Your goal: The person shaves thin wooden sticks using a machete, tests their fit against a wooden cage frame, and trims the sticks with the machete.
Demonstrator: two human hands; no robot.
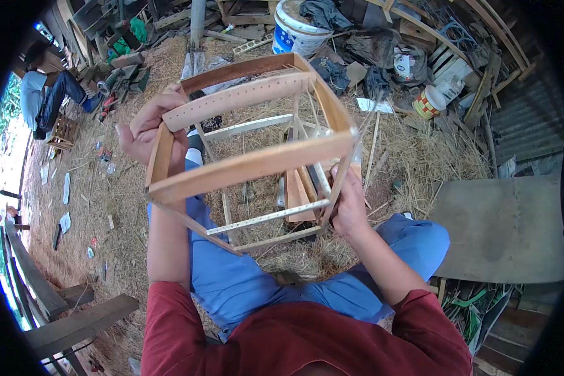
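Observation:
A box-shaped wooden frame (pixel 257 164) is held up in front of me, tilted, over my lap. Some of its slats carry rows of small holes, among them the curved slat (pixel 238 100) near its top and a pale bar (pixel 269 216) lower down. My left hand (pixel 160 125) is closed around the frame's upper left corner, beside the end of the drilled slat. On the other side, my right hand (pixel 348 203) grips the lower right upright; part of its fingers is hidden behind the wood. Through the frame, wooden pieces (pixel 302 191) show on the ground.
Straw and shavings cover the ground (pixel 125 207). A white-blue bucket (pixel 301 28) and a smaller red-yellow bucket (pixel 429 101) stand ahead. At right lies a flat board (pixel 501 229). Another person (pixel 59 94) sits at far left. Wooden beams (pixel 81 323) are at lower left.

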